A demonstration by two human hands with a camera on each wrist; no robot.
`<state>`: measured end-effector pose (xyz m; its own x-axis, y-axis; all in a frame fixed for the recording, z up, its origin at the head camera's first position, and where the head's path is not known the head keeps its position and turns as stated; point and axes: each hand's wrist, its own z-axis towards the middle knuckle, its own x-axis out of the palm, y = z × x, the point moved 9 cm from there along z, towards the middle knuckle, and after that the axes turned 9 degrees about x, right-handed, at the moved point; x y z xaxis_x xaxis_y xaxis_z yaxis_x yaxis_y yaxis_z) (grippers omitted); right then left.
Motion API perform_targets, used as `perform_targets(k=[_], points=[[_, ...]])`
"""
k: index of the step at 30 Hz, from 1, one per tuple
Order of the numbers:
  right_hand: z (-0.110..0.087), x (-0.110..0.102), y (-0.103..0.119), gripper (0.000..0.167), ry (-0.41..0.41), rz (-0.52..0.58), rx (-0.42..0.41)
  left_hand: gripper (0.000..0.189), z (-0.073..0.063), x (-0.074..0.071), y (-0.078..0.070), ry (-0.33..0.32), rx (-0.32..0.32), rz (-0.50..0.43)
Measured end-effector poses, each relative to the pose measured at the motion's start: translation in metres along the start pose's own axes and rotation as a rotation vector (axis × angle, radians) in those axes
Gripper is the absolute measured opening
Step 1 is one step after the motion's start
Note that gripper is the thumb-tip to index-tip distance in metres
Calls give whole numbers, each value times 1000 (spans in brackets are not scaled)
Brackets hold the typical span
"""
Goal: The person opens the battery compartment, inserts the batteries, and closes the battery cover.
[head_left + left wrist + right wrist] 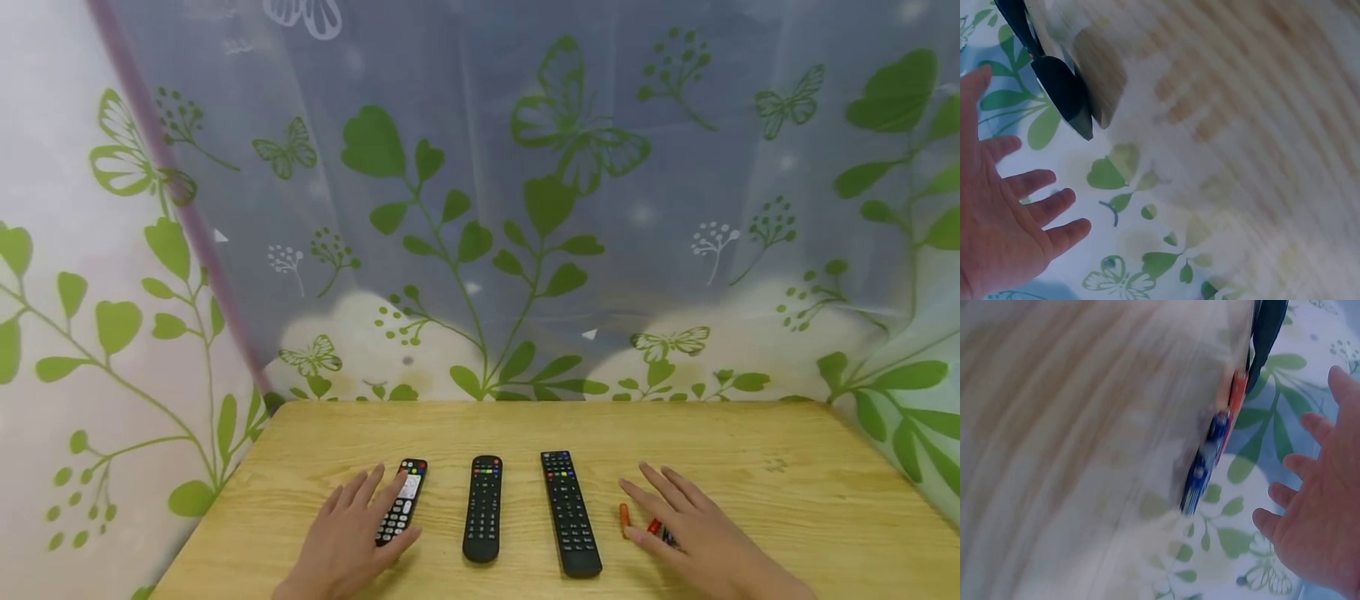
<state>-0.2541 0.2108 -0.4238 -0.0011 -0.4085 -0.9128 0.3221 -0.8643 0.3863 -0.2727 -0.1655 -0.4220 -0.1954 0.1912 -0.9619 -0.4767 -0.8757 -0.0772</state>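
Observation:
My left hand (348, 533) is held with fingers spread over the left remote control (397, 504), overlapping it in the head view. That remote is black with a pale upper panel and white keys. In the left wrist view the fingers of the left hand (1016, 212) are apart from the nearest black remote (1063, 94). My right hand (697, 529) hovers, fingers extended, over several small batteries. An orange battery (624, 521) lies left of its thumb; others, red and dark (656, 527), are partly hidden under the hand. Blue batteries (1200, 472) show in the right wrist view.
A slim black remote (483, 508) with a rounded end lies mid-table, and a longer black remote (572, 515) lies to its right. Both rest on the wooden table (420, 425). Behind and at the sides hangs a curtain (465, 250) printed with leaves and butterflies.

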Motion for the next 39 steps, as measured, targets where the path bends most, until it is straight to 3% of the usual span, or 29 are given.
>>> perform_targets(k=[8,16,27,32,39], points=[[15,23,29,56,71,39,-71,74,2,9,3,35,-54,6],[34,43,60,59,182,75,-71,73,-2,10,7,40,-97,-3],[50,62,98,57,204,28,-163,73,-6,8,13,39,-94,-3],[58,68,113,58,219,12,-168,72,-6,4,13,12,-76,17],[69,82,131,64,290,22,-151,73,-5,6,13,31,-72,-3]])
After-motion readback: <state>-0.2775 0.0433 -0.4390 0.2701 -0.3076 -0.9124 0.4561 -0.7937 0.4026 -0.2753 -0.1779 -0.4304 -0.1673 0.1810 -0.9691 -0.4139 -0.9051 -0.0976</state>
